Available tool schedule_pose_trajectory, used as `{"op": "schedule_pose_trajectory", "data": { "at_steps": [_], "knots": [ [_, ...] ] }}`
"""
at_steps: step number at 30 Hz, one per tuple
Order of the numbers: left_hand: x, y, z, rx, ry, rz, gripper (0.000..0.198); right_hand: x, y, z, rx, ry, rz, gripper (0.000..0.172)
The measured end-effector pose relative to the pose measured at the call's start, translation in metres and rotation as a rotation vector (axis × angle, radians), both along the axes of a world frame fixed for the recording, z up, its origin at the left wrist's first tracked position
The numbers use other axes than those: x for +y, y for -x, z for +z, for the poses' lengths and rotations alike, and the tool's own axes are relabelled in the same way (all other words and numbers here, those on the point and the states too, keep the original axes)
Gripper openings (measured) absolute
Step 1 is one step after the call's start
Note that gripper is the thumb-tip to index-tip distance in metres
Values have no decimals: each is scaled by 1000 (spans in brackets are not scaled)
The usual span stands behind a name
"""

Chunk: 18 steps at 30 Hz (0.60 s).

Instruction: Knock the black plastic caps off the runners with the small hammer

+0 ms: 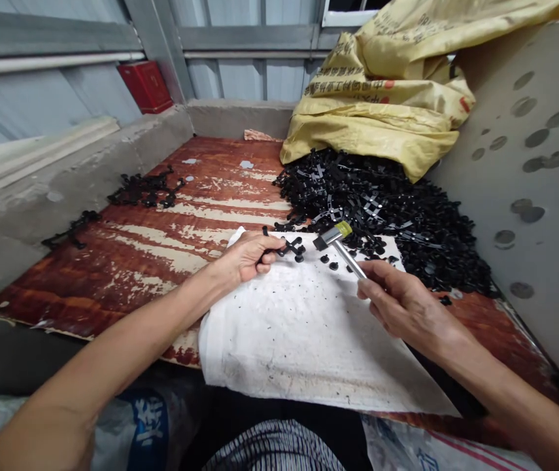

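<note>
My left hand is closed round a black plastic part with thin crossing arms and round knobs, held over the far edge of a white cloth. In my right hand is a small mallet with a silver handle, gripped between thumb and fingers. Its head, black at one end and yellow at the other, is just right of the plastic part and apart from it. Several small black round pieces lie on the cloth below the mallet head. My left fingers hide some of the plastic part.
A large heap of black plastic parts spills from a yellow sack at the back right. More such parts lie at the left edge of the worn red-brown board. A spotted pale panel stands at right; a red box sits back left.
</note>
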State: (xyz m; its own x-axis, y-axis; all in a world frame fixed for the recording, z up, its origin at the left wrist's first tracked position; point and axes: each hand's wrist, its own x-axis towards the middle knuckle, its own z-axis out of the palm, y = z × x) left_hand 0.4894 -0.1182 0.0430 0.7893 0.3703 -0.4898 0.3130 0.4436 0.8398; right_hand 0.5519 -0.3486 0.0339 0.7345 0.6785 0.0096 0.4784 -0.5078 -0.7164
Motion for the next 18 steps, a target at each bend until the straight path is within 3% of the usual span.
{"op": "schedule_pose_trajectory", "data": {
  "at_steps": [5, 11, 18],
  "knots": [
    [-1, -9, -2, 36, -83, -65, 24, -19, 20, -15, 259, -111, -44, 27],
    [3, -17, -5, 73, -108, -71, 25, -24, 24, -22, 294, -119, -81, 35],
    [4, -18, -6, 83, -89, -90, 24, -25, 22, -21, 279, -90, -36, 33]
  ]
}}
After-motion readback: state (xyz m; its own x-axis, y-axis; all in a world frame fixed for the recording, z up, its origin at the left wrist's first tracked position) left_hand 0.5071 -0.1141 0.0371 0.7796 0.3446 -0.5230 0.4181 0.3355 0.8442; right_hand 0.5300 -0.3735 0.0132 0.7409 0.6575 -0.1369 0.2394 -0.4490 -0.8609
